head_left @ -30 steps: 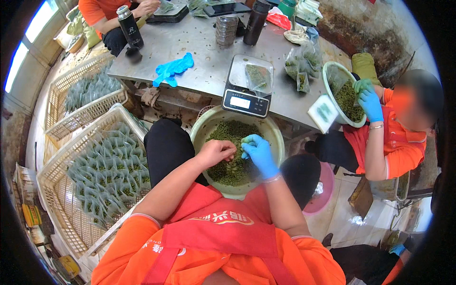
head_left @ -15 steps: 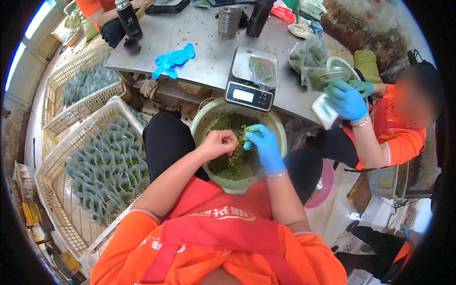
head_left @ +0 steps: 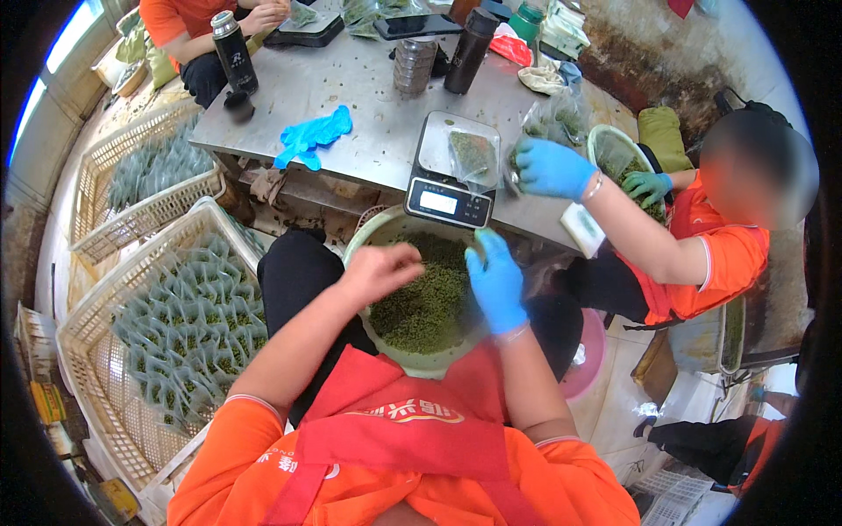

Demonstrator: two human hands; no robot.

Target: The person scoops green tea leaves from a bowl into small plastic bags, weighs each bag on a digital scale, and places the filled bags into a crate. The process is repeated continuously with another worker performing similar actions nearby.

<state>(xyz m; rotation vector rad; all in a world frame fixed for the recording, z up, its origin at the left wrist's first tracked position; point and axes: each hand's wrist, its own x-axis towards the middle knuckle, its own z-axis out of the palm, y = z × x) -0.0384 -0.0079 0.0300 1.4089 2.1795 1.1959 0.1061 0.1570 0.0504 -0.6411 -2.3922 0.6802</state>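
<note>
Between my knees stands a pale green basin holding a heap of small green granules or buds. My bare left hand hovers over its left side, the fingers bent and smeared by motion. On the right side, my right hand in a blue glove is above the rim, thumb and fingertips drawn together; whatever they may hold is too small to make out. Just beyond the basin, a digital scale sits at the table edge with a clear bag of green material on its pan.
A metal table carries a blue glove, bottles and a phone. At left stand two plastic crates of filled bags. On my right, a co-worker's gloved hand reaches over the table; a pink basin is below.
My hands have moved apart from their pinch together, the left slightly leftward, the right to the right. The co-worker's blue-gloved hand has shifted left toward the scale. The whole view has tilted slightly.
</note>
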